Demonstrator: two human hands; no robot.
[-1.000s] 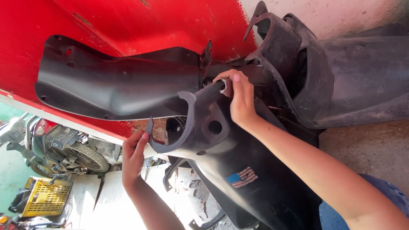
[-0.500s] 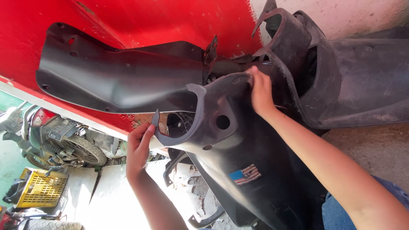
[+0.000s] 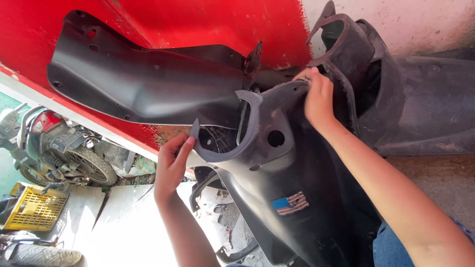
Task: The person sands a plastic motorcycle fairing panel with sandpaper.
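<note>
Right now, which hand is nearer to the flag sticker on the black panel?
Left, narrowly. The left hand grips the panel's pointed edge left of the flag sticker; the right hand holds the upper rim above it.

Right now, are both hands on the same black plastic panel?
Yes: the left hand pinches the black panel at its lower edge, the right hand grips its upper edge.

I see the dusty black plastic scooter panel tilted upright, with a small flag sticker on it.
</note>
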